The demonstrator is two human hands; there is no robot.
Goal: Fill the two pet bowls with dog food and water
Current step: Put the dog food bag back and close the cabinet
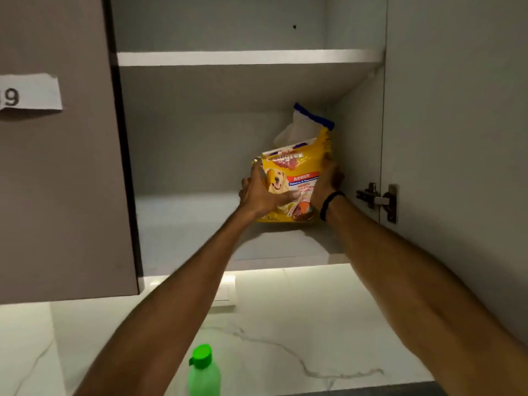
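Observation:
A yellow dog food bag [297, 172] with a dog's picture and an opened, folded top stands on the lower shelf [185, 224] of an open wall cupboard. My left hand [258, 195] grips the bag's left side. My right hand [328, 181], with a black band on the wrist, grips its right side. Both arms reach up into the cupboard. A green water bottle [203, 372] with a green cap stands below on the counter. No pet bowls are in view.
The cupboard's right door [457, 138] hangs open with a metal hinge [380, 200]. A closed brown door [57, 181] with a paper label is at the left. The upper shelf [248, 57] holds nothing visible. White marble backsplash [285, 324] and a wall switch [225, 292] lie below.

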